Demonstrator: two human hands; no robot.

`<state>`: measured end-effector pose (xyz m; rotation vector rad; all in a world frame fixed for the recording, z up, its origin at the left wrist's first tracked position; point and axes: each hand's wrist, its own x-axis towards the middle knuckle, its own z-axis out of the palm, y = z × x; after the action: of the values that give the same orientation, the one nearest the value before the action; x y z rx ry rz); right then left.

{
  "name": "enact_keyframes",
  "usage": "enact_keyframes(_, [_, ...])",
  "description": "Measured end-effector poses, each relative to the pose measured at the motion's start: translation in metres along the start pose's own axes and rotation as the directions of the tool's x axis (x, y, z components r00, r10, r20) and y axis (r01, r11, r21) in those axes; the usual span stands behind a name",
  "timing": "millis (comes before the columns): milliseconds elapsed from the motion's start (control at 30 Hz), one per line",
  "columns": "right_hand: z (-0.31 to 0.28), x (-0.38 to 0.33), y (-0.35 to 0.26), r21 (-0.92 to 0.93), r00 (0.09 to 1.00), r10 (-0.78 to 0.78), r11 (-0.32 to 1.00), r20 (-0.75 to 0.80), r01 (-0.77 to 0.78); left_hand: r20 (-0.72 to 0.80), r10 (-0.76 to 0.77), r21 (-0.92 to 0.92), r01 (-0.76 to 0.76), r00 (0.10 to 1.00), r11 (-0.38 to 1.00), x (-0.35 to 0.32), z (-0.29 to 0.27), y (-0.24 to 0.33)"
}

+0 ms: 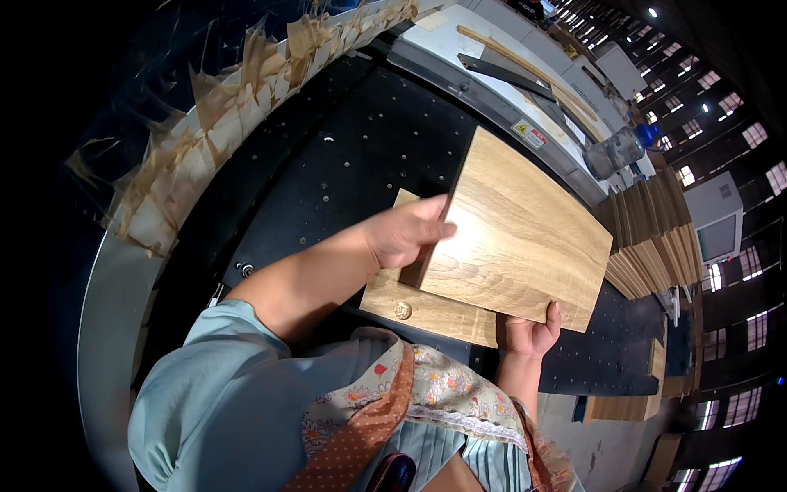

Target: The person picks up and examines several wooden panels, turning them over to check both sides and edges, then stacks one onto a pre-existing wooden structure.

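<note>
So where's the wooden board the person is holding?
In the head view, the held board is right of centre, with the left hand at its left edge and the right hand at its near edge, partly covering another board.

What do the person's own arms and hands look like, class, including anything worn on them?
The left hand and right hand are bare, with no gloves or wristbands visible. A loose light-blue sleeve covers the left upper arm, leaving the forearm uncovered. On the right, floral cloth hides any sleeve edge.
</note>
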<state>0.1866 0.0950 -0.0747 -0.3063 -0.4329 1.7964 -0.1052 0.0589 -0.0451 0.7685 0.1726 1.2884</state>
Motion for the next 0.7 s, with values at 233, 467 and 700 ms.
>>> enact_keyframes(233, [0.009, -0.001, 0.007, -0.142, 1.0, 0.005, 0.99, 0.013, -0.003, -0.216, -0.061, -0.023, 0.058, 0.974, 0.998, -0.001, 0.018, 0.0])
enact_keyframes(467, [0.004, -0.007, -0.005, -0.244, 0.996, 0.064, 0.969, 0.068, -0.045, -0.328, 0.013, -0.059, -0.034, 0.944, 0.998, 0.002, 0.0, 0.008])
enact_keyframes(700, [0.014, -0.012, 0.0, -0.314, 0.994, 0.021, 0.949, 0.109, 0.014, -0.261, 0.253, 0.019, -0.257, 0.932, 0.966, 0.004, -0.004, 0.024])
